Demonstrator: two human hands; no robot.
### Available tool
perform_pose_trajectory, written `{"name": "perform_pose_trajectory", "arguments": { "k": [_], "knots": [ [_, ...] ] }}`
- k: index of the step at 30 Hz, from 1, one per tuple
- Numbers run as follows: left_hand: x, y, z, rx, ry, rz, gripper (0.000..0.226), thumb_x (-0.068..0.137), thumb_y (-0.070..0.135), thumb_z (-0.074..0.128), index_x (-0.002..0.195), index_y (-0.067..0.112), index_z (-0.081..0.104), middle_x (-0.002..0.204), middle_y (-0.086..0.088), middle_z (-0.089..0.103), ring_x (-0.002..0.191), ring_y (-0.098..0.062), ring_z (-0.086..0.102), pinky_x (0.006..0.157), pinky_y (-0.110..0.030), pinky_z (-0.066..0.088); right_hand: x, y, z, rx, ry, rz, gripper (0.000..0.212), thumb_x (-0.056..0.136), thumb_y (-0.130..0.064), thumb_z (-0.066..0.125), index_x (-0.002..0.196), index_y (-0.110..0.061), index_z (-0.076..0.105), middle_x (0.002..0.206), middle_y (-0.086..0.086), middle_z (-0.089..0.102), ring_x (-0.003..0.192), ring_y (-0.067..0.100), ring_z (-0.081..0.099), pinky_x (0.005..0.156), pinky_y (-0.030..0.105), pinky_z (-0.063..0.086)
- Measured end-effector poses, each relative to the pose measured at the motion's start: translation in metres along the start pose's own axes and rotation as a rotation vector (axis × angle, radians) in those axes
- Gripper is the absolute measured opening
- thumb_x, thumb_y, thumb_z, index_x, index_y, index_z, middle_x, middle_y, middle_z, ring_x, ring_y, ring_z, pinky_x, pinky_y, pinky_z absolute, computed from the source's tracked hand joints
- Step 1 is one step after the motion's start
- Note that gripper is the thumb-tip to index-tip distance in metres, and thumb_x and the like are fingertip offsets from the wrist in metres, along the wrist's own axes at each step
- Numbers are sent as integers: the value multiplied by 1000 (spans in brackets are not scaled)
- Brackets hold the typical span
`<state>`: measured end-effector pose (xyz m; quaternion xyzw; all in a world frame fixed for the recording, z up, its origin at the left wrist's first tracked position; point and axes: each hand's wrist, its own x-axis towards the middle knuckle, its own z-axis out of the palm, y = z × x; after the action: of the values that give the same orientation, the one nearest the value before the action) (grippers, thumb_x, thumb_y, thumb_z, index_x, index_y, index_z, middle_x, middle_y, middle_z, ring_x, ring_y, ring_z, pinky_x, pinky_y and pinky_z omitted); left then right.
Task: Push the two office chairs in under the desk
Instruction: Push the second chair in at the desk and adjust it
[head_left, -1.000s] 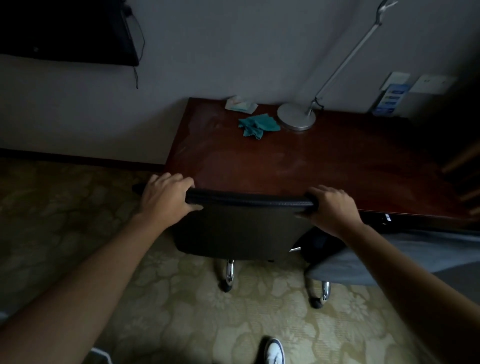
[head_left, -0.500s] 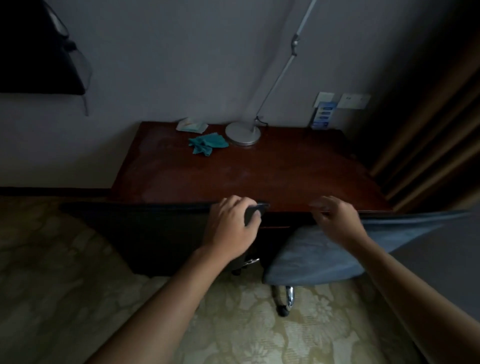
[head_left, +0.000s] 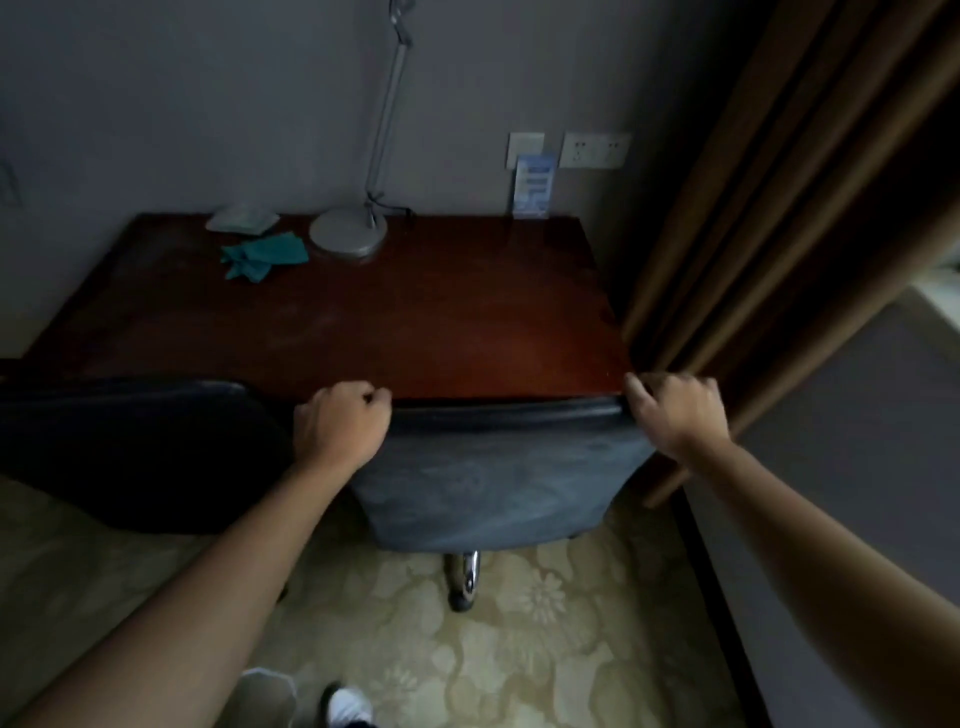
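Carpet (head_left: 519, 649) open behind me. My left hand (head_left: 340, 428) and right hand (head_left: 675, 415), fingers curled shut, grip grey chair (head_left: 498, 483) top corners; its top touches desk (head_left: 363, 332) front edge. Black chair (head_left: 130, 452) just left, also at edge. Curtain (head_left: 753, 234) crowds right.

Two bare forearms, entering from the lower left and lower right of the frame, no sleeves visible. Left hand (head_left: 340, 428) and right hand (head_left: 675, 415) bare, without rings, watch or gloves. At the bottom centre, white shoe (head_left: 349, 707) with dark edge, beside grey trouser leg (head_left: 265, 699).
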<state>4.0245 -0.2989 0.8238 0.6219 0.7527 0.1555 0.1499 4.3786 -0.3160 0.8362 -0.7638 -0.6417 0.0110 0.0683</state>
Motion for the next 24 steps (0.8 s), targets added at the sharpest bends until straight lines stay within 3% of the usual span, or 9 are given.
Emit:
{"name": "perform_pose_trajectory", "arguments": {
  "k": [3,6,11,17,20,24],
  "knots": [
    [2,12,4,20,93,-51,33,87,35,45,65,18,63,64,0,54,61,-27,46,62,-32,34,17,7,1,90,47,53,42,93,-40,36,68,-19,63,82,17,71,82,35,63,84,39,39],
    [4,24,15,46,202,-56,30,87,29,48,70,16,69,74,-11,67,64,-31,52,62,-33,38,28,15,6,116,134,61,40,90,-33,42,61,-15,63,73,17,69,75,37,63,81,39,41],
    [12,26,19,41,252,-72,37,84,33,41,74,18,73,82,-18,70,75,-40,61,66,-38,46,53,16,5,152,207,-6,38,87,-30,40,57,-13,58,63,14,65,64,36,61,71,38,44],
    [-1,50,37,58,441,23,39,81,31,39,58,12,65,67,-11,68,57,-37,59,52,-32,38,75,45,11,147,278,-37,35,85,-30,38,55,-15,49,58,13,62,59,36,58,66,36,40],
    [1,42,39,44,450,25,43,81,34,36,63,11,67,71,-16,70,62,-41,62,54,-41,48,69,43,15,177,275,-62,37,86,-29,39,57,-13,55,59,13,63,60,36,58,70,37,42],
    [7,31,33,13,462,57,39,80,33,37,62,16,68,71,-15,70,63,-41,62,58,-40,47,57,46,14,182,270,-138,39,88,-32,40,56,-13,53,56,11,62,57,35,57,61,34,33]
  ]
}}
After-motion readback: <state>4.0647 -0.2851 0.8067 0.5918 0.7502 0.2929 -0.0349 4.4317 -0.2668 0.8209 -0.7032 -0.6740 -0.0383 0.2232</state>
